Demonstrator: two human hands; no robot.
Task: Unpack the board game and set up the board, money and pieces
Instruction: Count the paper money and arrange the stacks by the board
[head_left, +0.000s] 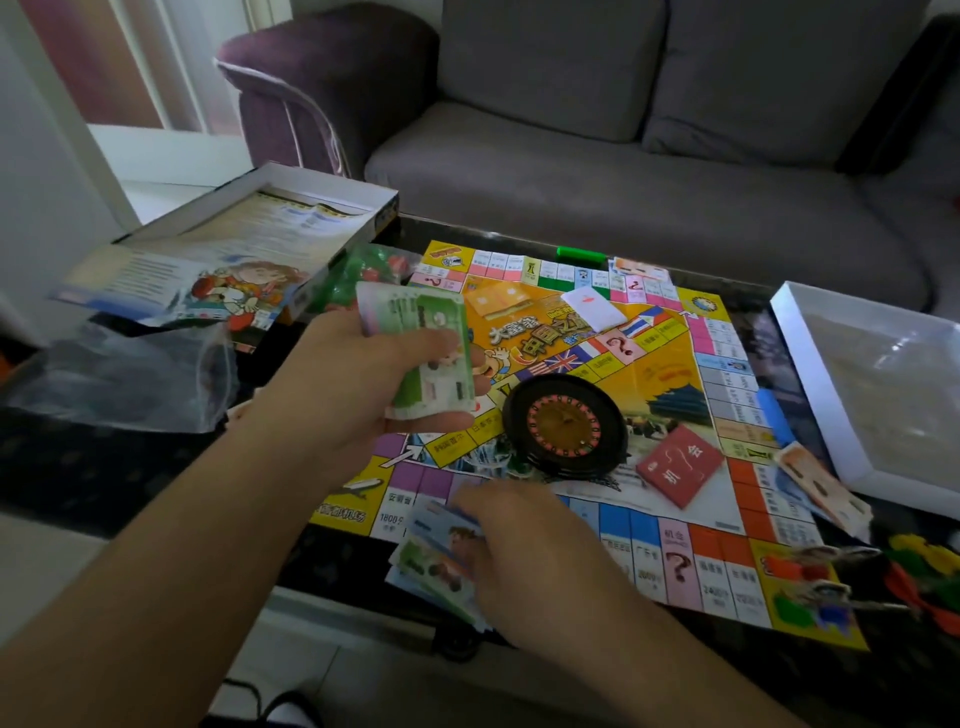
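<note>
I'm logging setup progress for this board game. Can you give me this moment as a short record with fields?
board: game board unfolded flat on the dark table
left hand: left hand holds a stack of green play money above the board
right hand: right hand rests on a pile of mixed notes at the board's near edge
on board: roulette wheel, red card deck
box: open box at left, white tray at right

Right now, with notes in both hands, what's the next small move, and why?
Probably lay a green note from the left hand's stack of green notes onto the loose notes under the right hand at the board's near edge; sorting looks unfinished.
</note>
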